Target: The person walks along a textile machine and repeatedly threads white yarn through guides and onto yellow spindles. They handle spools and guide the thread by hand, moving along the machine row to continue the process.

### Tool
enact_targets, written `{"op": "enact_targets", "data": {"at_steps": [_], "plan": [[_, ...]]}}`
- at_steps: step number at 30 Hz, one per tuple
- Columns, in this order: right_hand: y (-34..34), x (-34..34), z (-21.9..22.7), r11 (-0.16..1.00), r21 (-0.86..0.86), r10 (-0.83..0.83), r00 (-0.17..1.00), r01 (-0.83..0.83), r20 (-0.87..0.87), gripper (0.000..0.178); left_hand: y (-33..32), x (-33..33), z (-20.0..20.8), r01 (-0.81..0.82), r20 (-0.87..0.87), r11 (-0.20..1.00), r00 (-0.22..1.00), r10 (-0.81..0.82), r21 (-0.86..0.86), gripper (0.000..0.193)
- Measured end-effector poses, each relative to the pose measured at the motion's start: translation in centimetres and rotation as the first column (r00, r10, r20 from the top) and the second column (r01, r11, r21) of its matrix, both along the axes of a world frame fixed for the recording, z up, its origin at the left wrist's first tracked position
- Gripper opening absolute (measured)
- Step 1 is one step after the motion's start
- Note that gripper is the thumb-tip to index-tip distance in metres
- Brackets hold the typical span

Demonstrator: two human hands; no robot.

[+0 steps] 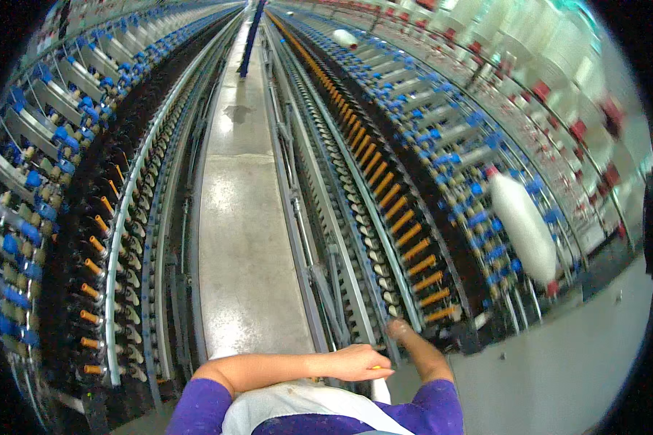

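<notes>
Across my body reaches my left hand (361, 362), its fingers closed round the yellow-ended tube of a white yarn bobbin (381, 391) that hangs below the hand. My right hand (399, 330) is stretched forward to the near end of the right-hand spinning machine, beside its rail (384, 270) and the row of orange spindle tubes (428, 281). The fingers of that hand are small and smeared, so whether they hold anything does not show.
A pale aisle floor (247, 239) runs between two long spinning frames. To the left stand more orange tubes (98, 245) behind a rail. A large white roving bobbin (522, 228) hangs at the right, above a grey end panel (551, 362). A dark blue pole (252, 36) rises far ahead.
</notes>
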State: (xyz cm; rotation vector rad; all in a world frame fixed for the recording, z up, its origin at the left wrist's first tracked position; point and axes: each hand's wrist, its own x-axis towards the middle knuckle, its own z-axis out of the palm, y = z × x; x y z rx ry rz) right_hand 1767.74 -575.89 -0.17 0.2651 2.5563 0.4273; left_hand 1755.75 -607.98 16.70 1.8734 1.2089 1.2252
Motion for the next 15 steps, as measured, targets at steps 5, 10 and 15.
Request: {"op": "enact_targets", "data": {"at_steps": [5,10,15], "plan": [[0.5,-41.1,3.8,0.875,-0.269,0.304,0.890,-0.402,-0.340,0.047,2.7,-19.2,-0.3,0.283,0.763,0.878,0.633,0.131,-0.386,0.033],[-7.9,-61.0,-0.6,0.833,-0.520,-0.098,0.873,-0.191,-0.477,0.033,3.2,-42.1,-5.5,0.421,0.890,0.800,0.351,0.290,-0.427,0.032],[-2.8,-62.9,-11.8,0.763,-0.553,-0.399,0.917,0.333,0.003,0.030,7.2,-60.6,-5.3,0.357,0.845,0.814,0.458,0.276,-0.459,0.033]]}}
